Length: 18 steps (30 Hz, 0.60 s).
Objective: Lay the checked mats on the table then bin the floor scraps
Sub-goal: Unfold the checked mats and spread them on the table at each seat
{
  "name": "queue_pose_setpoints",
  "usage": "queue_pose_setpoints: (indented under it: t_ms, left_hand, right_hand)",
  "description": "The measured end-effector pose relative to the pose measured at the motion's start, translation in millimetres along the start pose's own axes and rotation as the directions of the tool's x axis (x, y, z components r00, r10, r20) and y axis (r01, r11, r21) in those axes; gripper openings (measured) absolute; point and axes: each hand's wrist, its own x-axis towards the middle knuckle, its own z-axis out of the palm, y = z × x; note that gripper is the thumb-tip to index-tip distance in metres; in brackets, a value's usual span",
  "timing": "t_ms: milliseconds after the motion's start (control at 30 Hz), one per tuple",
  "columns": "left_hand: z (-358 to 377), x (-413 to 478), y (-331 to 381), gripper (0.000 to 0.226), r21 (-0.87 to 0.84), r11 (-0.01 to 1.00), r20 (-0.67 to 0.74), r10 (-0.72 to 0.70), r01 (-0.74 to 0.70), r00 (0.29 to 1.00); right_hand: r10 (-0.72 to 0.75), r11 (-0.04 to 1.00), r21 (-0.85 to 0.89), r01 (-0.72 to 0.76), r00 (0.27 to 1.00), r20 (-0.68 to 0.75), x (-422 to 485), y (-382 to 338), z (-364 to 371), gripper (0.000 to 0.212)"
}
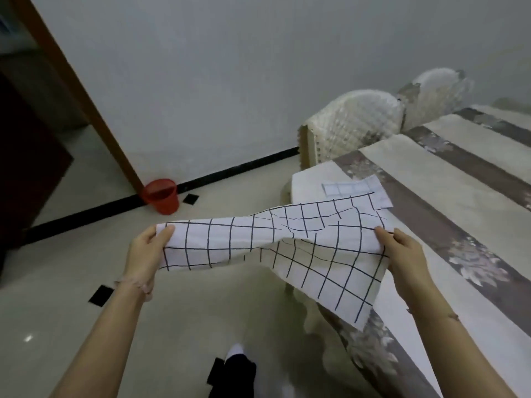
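While stretched between them, checked mat (275, 242) pinched by left hand (146, 254) and right hand (402, 251), over table (431, 214) edge.

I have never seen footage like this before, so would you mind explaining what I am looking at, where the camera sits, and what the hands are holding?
There is no machine here: this is one wide-angle picture from a camera worn on a person's head, looking forward and down, so you see the person's own bare arms. The left hand and the right hand each grip one end of a white checked mat, stretched out in the air beside the table. The table is covered with a striped, flowered cloth. What looks like a second checked mat already lies near its corner. Two covered chairs stand by the wall. On the floor at the wall stands a red bin. The small dark squares on the floor look like tile insets, though I cannot be sure.
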Motion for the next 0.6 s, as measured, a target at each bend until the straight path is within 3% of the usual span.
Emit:
queue_pose_setpoints:
  t_ms: [67, 167, 300, 467, 600]
  left_hand:
    - [-32.5, 11.4, -26.9, 0.012, -0.003, 0.998, -0.073, -0.058, 0.058, 0.996]
    - [-78.7, 33.1, -65.4, 0.017, 0.020, 0.989, -0.153, -0.140, 0.145, 0.978]
    - [-129.7, 71.4, -94.0, 0.020, 0.056, 0.975, -0.200, -0.199, 0.214, 0.959]
    - [-158.5, 137.2, -93.2, 0.019, 0.109, 0.959, -0.174, -0.241, 0.262, 0.955]
    - [-158.7, 212.4, -79.4, 0.022, 0.122, 0.963, -0.164, -0.219, 0.240, 0.962]
  right_hand:
    - [0.038, 0.998, -0.056, -0.034, 0.997, 0.068, 10.1, 15.9, 38.8, 0.051]
    - [0.102, 0.978, -0.196, -0.070, 0.983, 0.156, 25.2, 40.8, 98.0, 0.031]
    - [0.133, 0.938, -0.337, -0.079, 0.981, 0.139, 44.3, 62.4, 165.8, 0.037]
    - [0.212, 0.915, -0.383, -0.128, 0.960, 0.185, 72.5, 56.1, 232.9, 0.015]
    - [0.207, 0.918, -0.372, -0.135, 0.965, 0.162, 117.4, 38.0, 278.2, 0.016]
